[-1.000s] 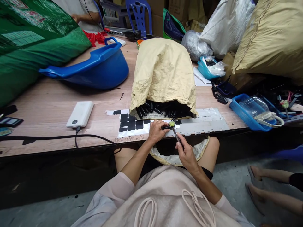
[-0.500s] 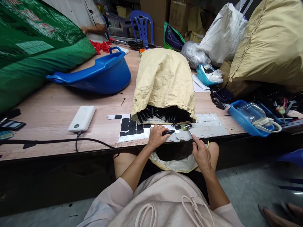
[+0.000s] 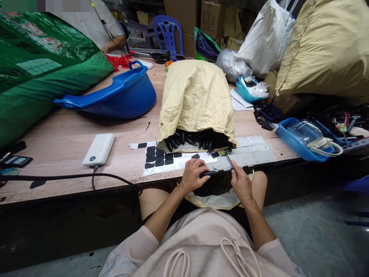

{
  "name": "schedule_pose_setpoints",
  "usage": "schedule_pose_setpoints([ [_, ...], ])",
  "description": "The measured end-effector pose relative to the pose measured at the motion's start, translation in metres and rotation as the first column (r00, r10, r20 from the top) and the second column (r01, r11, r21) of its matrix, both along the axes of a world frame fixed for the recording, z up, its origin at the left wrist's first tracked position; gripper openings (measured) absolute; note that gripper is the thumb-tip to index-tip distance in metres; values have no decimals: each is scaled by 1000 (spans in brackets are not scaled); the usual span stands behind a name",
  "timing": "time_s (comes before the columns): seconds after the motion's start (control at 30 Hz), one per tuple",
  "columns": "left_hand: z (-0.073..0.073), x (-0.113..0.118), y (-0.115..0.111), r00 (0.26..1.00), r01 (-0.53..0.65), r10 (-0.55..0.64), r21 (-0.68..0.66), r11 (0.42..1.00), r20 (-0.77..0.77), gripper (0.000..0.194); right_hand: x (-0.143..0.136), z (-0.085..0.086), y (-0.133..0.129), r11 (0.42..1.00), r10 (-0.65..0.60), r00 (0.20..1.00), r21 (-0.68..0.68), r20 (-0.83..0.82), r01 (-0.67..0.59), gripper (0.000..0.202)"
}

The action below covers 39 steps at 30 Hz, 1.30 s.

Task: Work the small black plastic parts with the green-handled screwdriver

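At the table's front edge, my left hand (image 3: 194,175) grips a thin black piece (image 3: 210,173) that lies low over the edge. My right hand (image 3: 241,182) is closed around the handle of a small hammer (image 3: 227,153), whose head is just above the grey board (image 3: 253,154). Behind both hands a beige sack (image 3: 198,96) lies with its mouth towards me, full of black pieces (image 3: 184,139). Left of my left hand, a white sheet (image 3: 168,167) carries several black rounded patches (image 3: 159,157). Below the edge, an open bag (image 3: 215,201) sits between my knees.
On the left are a blue basin (image 3: 127,92), a green sack (image 3: 57,77) and a white power bank (image 3: 98,149) with a black cable. To the right stand blue baskets (image 3: 300,144) and large sacks (image 3: 325,50). A person's arm (image 3: 115,43) shows at the back left.
My left hand has lowered the black piece towards the table edge. The hammer in my right hand has moved slightly left. The view has shifted a little.
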<state>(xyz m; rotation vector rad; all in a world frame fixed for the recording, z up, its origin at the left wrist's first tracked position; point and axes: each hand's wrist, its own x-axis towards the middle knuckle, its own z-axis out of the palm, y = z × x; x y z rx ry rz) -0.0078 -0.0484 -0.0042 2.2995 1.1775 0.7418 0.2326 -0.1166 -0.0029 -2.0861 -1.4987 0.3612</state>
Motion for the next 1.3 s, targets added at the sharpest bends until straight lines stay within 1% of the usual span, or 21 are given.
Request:
schedule_pose_setpoints([
  [0.1,-13,10,-25,1000,2,0,86,996,-28,22,-3,1,0,1000,-4,1000,-2,25,4,52],
  [0.17,-20,18,-41,999,-1,9,146,989,-49,29,-4,2,0,1000,-11,999,-13,42,11,52],
  [0.27,-22,26,-49,1000,-10,15,198,980,-27,37,-5,3,0,999,-17,998,-34,58,19,51],
  [0.33,-14,26,-36,995,-101,95,187,977,39,31,-5,3,0,999,-11,998,-30,54,13,51],
  [0.4,-2,19,-8,954,-285,270,127,950,128,22,-5,2,-1,1000,-10,999,-22,44,11,51],
  [0.47,12,7,26,842,-514,505,-1,858,190,17,-5,1,-1,1000,-10,999,-15,36,10,51],
  [0.53,24,-5,60,758,-633,626,-27,774,183,20,-5,0,-1,1000,-8,999,-7,32,8,51],
  [0.57,29,-11,74,695,-705,705,-55,707,143,21,-5,0,0,1000,-6,1000,-1,31,6,51],
  [0.6,34,-15,85,654,-747,752,-89,659,81,23,-5,-1,0,1000,-3,1000,6,29,3,51],
  [0.67,42,-21,101,610,-786,791,-157,598,-45,27,-4,-2,0,1000,3,1000,24,24,-4,51],
  [0.7,45,-22,106,606,-790,790,-182,585,-95,27,-4,-3,0,999,6,1000,32,19,-7,51],
  [0.8,50,-24,111,608,-790,778,-216,574,-158,24,-4,-4,1,999,11,1000,50,3,-11,50],
  [0.87,49,-25,105,603,-793,782,-225,566,-157,21,-4,-4,1,998,11,1000,57,0,-11,50],
  [0.93,45,-27,92,609,-788,784,-206,580,-123,18,-5,-4,1,998,11,1000,57,1,-11,51],
  [0.97,42,-27,83,635,-768,767,-183,613,-95,17,-5,-4,1,999,9,1000,52,3,-9,51],
  [1.0,38,-27,72,679,-731,731,-153,666,-63,15,-6,-3,1,999,5,1000,45,6,-5,51],
  [1.03,34,-26,61,748,-662,663,-123,739,-36,13,-6,-3,0,999,0,1000,38,11,0,52],
  [1.1,25,-22,40,884,-467,467,-100,879,-20,11,-7,-3,0,999,-10,1000,31,21,10,51],
  [1.13,22,-19,32,924,-383,382,-99,919,-27,10,-7,-3,0,999,-13,1000,33,25,13,51],
  [1.2,16,-11,23,961,-277,274,-90,957,-44,10,-7,-2,0,999,-13,1000,39,27,12,51],
  [1.3,10,-3,27,980,-194,192,-26,981,-47,9,-7,-2,0,999,-7,1000,40,15,6,52],
])
